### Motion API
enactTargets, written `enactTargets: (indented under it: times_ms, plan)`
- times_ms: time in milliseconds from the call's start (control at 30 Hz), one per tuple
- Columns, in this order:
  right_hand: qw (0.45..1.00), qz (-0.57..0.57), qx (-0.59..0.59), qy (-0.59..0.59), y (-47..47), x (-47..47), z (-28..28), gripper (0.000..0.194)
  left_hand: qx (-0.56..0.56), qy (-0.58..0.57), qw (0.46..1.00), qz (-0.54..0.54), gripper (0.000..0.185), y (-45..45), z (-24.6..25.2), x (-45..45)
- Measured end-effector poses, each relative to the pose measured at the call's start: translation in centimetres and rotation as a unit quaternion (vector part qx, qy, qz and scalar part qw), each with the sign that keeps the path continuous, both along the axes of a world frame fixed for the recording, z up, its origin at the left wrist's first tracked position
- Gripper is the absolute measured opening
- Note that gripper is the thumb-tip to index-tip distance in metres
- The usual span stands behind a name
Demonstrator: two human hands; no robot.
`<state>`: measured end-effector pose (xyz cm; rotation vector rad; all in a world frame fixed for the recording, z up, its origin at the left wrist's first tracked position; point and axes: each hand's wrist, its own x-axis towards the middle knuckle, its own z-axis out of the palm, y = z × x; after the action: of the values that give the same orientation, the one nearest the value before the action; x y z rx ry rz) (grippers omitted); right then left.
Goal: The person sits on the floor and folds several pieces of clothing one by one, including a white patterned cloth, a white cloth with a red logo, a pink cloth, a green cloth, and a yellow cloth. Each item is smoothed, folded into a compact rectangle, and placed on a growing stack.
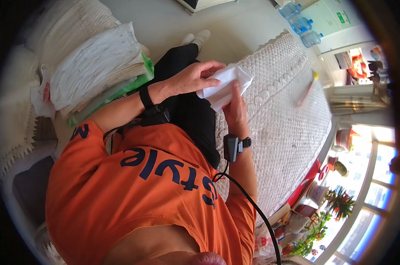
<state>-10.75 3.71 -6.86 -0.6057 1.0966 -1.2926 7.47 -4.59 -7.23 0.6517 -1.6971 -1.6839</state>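
A white, thin-walled packet or folded sheet is held above my lap, its surface creased. Whether it is paper or plastic I cannot tell. My left hand comes from the left, with its thumb on the near side and fingers along the far edge. From below, my right hand grips the other side, thumb lying across the top and fingers hidden underneath. Both wrists carry black straps with small devices. Black trousers lie beneath the hands.
A cream quilted cover spreads to my right, bearing a thin stick with a yellow end. Folded cloths are stacked at left beside a white plastic bag. Large water bottles stand far right. A black cable runs past my right arm.
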Motion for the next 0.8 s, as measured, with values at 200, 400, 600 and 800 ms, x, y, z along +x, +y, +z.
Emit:
enactTargets:
  times_ms: [200,400,600,800]
  plan:
    - [0.990,0.042,0.048,0.123,-0.3,-0.9,-4.2,0.032,-0.007,-0.008,0.995,0.099,0.018,0.4,-2.9,2.3]
    - [0.940,-0.039,-0.136,0.310,0.3,-0.5,-2.9,0.044,0.072,-0.023,0.986,0.150,0.017,0.3,-2.0,3.6]
    - [0.841,0.094,-0.299,0.440,0.0,4.7,-0.1,0.080,0.132,0.041,0.984,0.113,0.023,1.2,0.2,1.7]
    - [0.996,-0.002,-0.092,0.004,-1.2,3.1,-1.0,0.036,0.054,0.055,0.981,0.176,0.028,0.6,0.2,3.2]
